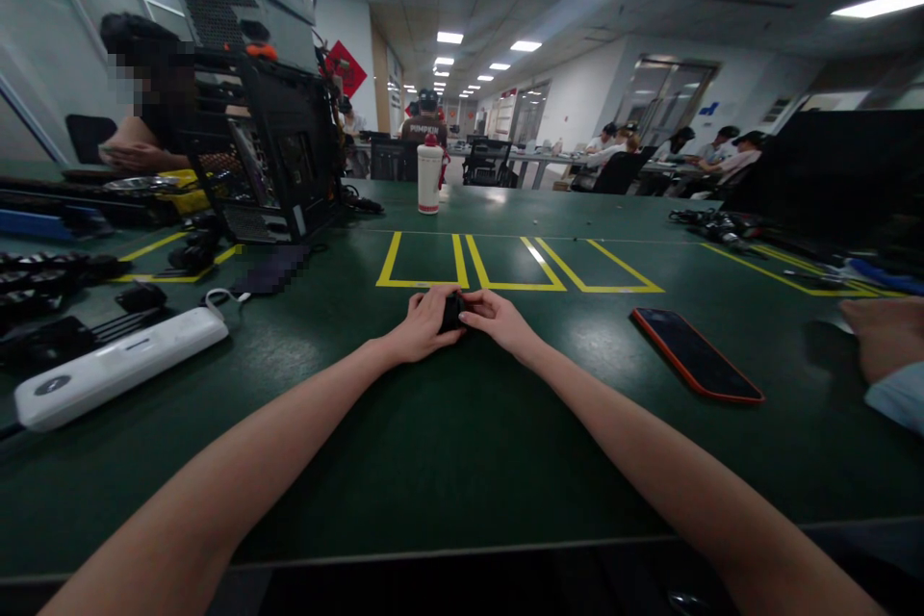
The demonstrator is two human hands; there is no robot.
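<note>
Left hand (425, 322) and right hand (498, 320) meet, fingers apparently clamped on a small black object (452, 312)

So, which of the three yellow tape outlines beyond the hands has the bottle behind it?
The leftmost outline: the bottle stands past its far side, while the middle outline and rightmost outline lie to the bottle's right.

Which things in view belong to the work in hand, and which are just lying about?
In use:
- left hand
- right hand
- small black object between them

Apparently lying about:
- phone
- white power strip
- bottle
- computer case
</note>
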